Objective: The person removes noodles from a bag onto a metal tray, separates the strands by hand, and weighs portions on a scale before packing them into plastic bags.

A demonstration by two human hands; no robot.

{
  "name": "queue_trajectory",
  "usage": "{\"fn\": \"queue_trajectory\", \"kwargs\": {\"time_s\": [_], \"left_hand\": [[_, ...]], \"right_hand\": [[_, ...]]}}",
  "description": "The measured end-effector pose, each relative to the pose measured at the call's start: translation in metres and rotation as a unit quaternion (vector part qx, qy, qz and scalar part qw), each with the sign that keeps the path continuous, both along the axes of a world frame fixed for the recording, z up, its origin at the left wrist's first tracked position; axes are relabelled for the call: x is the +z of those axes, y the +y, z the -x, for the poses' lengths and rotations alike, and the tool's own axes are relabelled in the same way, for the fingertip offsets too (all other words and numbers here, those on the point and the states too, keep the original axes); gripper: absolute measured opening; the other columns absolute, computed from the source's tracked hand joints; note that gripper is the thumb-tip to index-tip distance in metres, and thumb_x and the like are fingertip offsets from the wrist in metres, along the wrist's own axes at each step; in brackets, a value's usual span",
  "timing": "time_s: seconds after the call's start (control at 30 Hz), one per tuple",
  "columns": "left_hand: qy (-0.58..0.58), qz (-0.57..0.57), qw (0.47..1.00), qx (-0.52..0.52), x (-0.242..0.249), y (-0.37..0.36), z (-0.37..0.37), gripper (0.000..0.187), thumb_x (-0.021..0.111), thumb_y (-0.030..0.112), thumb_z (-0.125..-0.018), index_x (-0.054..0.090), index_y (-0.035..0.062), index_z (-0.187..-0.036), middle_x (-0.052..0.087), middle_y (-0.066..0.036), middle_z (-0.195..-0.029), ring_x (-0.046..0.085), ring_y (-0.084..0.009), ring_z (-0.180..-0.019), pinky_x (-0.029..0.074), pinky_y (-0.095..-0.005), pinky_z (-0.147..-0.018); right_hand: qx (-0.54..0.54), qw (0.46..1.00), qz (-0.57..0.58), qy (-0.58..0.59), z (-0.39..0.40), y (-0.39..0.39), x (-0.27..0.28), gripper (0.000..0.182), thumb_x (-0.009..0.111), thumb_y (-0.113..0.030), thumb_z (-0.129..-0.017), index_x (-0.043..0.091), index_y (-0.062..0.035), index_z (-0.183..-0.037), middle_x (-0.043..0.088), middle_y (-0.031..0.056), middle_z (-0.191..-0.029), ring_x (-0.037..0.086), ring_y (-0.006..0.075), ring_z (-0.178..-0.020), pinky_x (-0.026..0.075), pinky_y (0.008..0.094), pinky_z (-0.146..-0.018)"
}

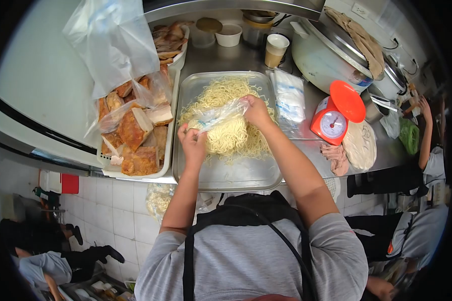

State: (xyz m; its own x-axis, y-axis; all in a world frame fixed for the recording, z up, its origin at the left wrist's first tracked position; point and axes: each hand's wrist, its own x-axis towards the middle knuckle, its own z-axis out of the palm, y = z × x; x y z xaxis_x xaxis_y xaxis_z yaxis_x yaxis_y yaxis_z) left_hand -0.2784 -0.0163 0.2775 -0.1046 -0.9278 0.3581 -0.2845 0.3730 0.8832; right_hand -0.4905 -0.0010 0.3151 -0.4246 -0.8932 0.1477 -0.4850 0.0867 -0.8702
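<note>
A clear plastic bag [230, 131] filled with pale noodles lies over a metal tray [226, 175]. My left hand [192, 142] pinches the bag's rim at its left side. On the far right corner of the same bag, my right hand [256, 111] has its fingers closed, so the opening stretches between the two hands. Loose yellow noodles [226, 89] are heaped on the tray behind and beside the bag.
Left of the tray, a white basket [168, 150] holds chunks of roasted meat [135, 125] under plastic. A stack of bags [289, 95], a red scale [331, 123], a pink cloth [335, 158] and a large pot [326, 55] stand to the right. Other people are at both sides.
</note>
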Motion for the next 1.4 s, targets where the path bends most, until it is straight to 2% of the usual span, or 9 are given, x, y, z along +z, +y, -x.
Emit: {"fn": "queue_trajectory", "kwargs": {"time_s": [0.17, 0.47, 0.87, 0.97, 1.07, 1.23, 1.3, 1.37, 1.4], "left_hand": [[0.053, 0.092, 0.994, -0.001, 0.009, -0.009, -0.001, 0.016, 0.057, 0.004, -0.073, 0.043, 0.0028, -0.066, 0.046, -0.013, -0.098, 0.045, -0.0172, -0.090, 0.036, -0.0245, -0.072], [0.081, -0.007, 0.995, -0.065, 0.037, -0.034, 0.004, 0.017, 0.050, 0.006, -0.077, 0.039, 0.0035, -0.064, 0.038, 0.000, -0.059, 0.034, -0.0071, -0.055, 0.031, -0.0223, -0.049], [0.108, 0.014, 0.982, -0.156, 0.086, -0.051, 0.052, 0.027, 0.053, 0.009, -0.076, 0.041, 0.0013, -0.098, 0.049, -0.009, -0.082, 0.049, -0.0160, -0.073, 0.040, -0.0279, -0.068], [0.024, 0.177, 0.983, -0.050, 0.091, -0.032, 0.063, 0.026, 0.054, 0.008, -0.073, 0.044, -0.0001, -0.096, 0.052, -0.012, -0.085, 0.052, -0.0226, -0.077, 0.040, -0.0305, -0.071], [0.087, 0.067, 0.969, -0.223, 0.101, -0.040, 0.062, 0.021, 0.054, 0.007, -0.072, 0.048, -0.0002, -0.091, 0.054, -0.014, -0.085, 0.053, -0.0257, -0.076, 0.040, -0.0304, -0.072], [0.099, 0.027, 0.980, -0.168, 0.104, -0.012, 0.080, 0.012, 0.049, 0.004, -0.073, 0.049, 0.0018, -0.085, 0.052, -0.007, -0.078, 0.052, -0.0180, -0.076, 0.040, -0.0302, -0.070], [0.161, -0.010, 0.964, -0.210, 0.088, 0.006, 0.095, 0.018, 0.048, 0.004, -0.074, 0.045, 0.0025, -0.091, 0.050, -0.005, -0.080, 0.050, -0.0169, -0.075, 0.041, -0.0302, -0.070], [0.240, -0.211, 0.907, -0.273, 0.100, 0.051, 0.105, 0.028, 0.047, 0.004, -0.075, 0.039, 0.0034, -0.101, 0.046, -0.010, -0.097, 0.048, -0.0197, -0.083, 0.039, -0.0317, -0.075], [0.184, -0.160, 0.925, -0.292, 0.084, 0.058, 0.110, 0.032, 0.047, 0.004, -0.076, 0.037, 0.0042, -0.105, 0.041, -0.012, -0.104, 0.046, -0.0210, -0.089, 0.039, -0.0329, -0.077]], "right_hand": [[-0.016, 0.988, -0.057, -0.142, 0.007, -0.012, -0.006, 0.011, 0.056, -0.006, -0.073, 0.058, -0.0012, -0.083, 0.061, 0.0083, -0.075, 0.055, 0.0123, -0.069, 0.043, 0.0255, -0.062], [0.089, 0.991, -0.067, 0.070, -0.002, -0.033, 0.001, 0.022, 0.056, -0.009, -0.067, 0.059, -0.0040, -0.088, 0.061, 0.0095, -0.077, 0.057, 0.0175, -0.071, 0.044, 0.0279, -0.066], [0.076, 0.920, -0.024, -0.384, -0.050, -0.010, 0.101, 0.044, 0.059, -0.017, -0.070, 0.045, -0.0035, -0.110, 0.052, 0.0080, -0.103, 0.050, 0.0160, -0.089, 0.040, 0.0258, -0.074], [0.160, 0.931, 0.079, -0.318, -0.053, -0.016, 0.098, 0.038, 0.062, -0.023, -0.071, 0.050, 0.0007, -0.099, 0.055, 0.0078, -0.092, 0.051, 0.0130, -0.081, 0.041, 0.0243, -0.070], [0.151, 0.933, 0.068, -0.319, -0.057, -0.009, 0.106, 0.024, 0.057, -0.018, -0.077, 0.053, -0.0024, -0.095, 0.057, 0.0038, -0.089, 0.051, 0.0079, -0.078, 0.041, 0.0215, -0.067], [-0.025, 0.991, 0.030, -0.124, -0.033, 0.009, 0.053, 0.031, 0.054, -0.026, -0.079, 0.051, -0.0007, -0.096, 0.057, 0.0044, -0.088, 0.051, 0.0094, -0.077, 0.042, 0.0231, -0.065], [-0.206, 0.911, 0.055, -0.352, -0.046, 0.025, 0.029, 0.036, 0.051, -0.030, -0.081, 0.047, -0.0016, -0.103, 0.055, 0.0060, -0.092, 0.052, 0.0120, -0.079, 0.043, 0.0269, -0.062], [-0.144, 0.810, 0.013, -0.569, -0.050, 0.081, 0.073, 0.037, 0.046, -0.031, -0.083, 0.042, -0.0056, -0.109, 0.053, 0.0068, -0.098, 0.053, 0.0184, -0.083, 0.043, 0.0332, -0.065], [-0.124, 0.831, 0.052, -0.540, -0.042, 0.095, 0.066, 0.036, 0.047, -0.029, -0.082, 0.042, -0.0061, -0.109, 0.053, 0.0079, -0.098, 0.053, 0.0203, -0.084, 0.043, 0.0341, -0.066]]}}
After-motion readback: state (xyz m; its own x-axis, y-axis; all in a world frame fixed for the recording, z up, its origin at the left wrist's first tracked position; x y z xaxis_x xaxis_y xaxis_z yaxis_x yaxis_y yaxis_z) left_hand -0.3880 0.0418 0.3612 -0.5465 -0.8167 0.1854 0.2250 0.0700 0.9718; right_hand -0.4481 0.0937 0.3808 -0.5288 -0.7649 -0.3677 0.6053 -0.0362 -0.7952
